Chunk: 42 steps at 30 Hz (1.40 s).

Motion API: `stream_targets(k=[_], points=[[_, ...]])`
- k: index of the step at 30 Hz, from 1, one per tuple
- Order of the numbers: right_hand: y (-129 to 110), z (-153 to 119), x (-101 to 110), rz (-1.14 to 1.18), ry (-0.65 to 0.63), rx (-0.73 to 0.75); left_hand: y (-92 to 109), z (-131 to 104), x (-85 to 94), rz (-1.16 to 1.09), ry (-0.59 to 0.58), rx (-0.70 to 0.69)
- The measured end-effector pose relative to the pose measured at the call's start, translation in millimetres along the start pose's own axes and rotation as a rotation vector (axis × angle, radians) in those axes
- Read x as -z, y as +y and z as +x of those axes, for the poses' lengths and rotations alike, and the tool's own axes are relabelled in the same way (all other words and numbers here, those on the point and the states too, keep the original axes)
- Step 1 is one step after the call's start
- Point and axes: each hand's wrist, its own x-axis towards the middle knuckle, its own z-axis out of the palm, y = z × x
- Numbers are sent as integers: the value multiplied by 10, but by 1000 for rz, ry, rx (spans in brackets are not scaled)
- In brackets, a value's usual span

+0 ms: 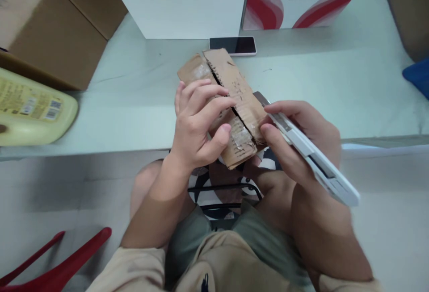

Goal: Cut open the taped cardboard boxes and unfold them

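Observation:
A small worn cardboard box (241,87) lies at the table's front edge, its near end jutting over. A dark slit runs lengthwise between its flaps, with torn edges and bits of clear tape. My left hand (201,122) rests on top of the box, fingers spread and thumb apart. In my right hand (298,135) is a white utility knife (303,144), gripped between thumb and fingers. Its blade end points up and left, beside the right side of the box. Whether the blade touches the cardboard I cannot tell.
Behind the box lies a phone (233,45). A white box (187,2) and a red-and-white carton (301,2) stand at the back. Large cardboard boxes (63,33) and a yellow bottle (36,109) are on the left. A blue object (418,77) shows at right, red chair legs (77,254) below left.

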Motion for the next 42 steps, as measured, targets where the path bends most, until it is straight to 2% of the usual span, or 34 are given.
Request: stream_targets(k=[11, 19, 22, 25, 27, 32, 37, 39, 42], points=[[94, 16, -82, 45, -9, 4, 42, 11, 22, 6, -107, 25], [152, -28, -109, 140, -52, -20, 5, 9, 24, -40, -94, -12], [184, -25, -157, 227, -52, -39, -10, 6, 10, -36, -57, -16], [249, -5, -229, 363, 79, -6, -12, 1, 10, -42, -11, -23], [294, 5, -267, 433, 112, 6, -9, -1, 12, -48, 1, -18], [337, 27, -324, 493, 16, -30, -43, -19, -14, -82, 47, 12], [360, 111, -346, 558, 48, 7, -160, -39, -72, -212, 158, -161], [383, 135, -330, 539, 0, 19, -180, -48, -80, -230, 164, -206], [418, 127, -303, 553, -62, 54, -153, -64, -65, -190, 109, -129]])
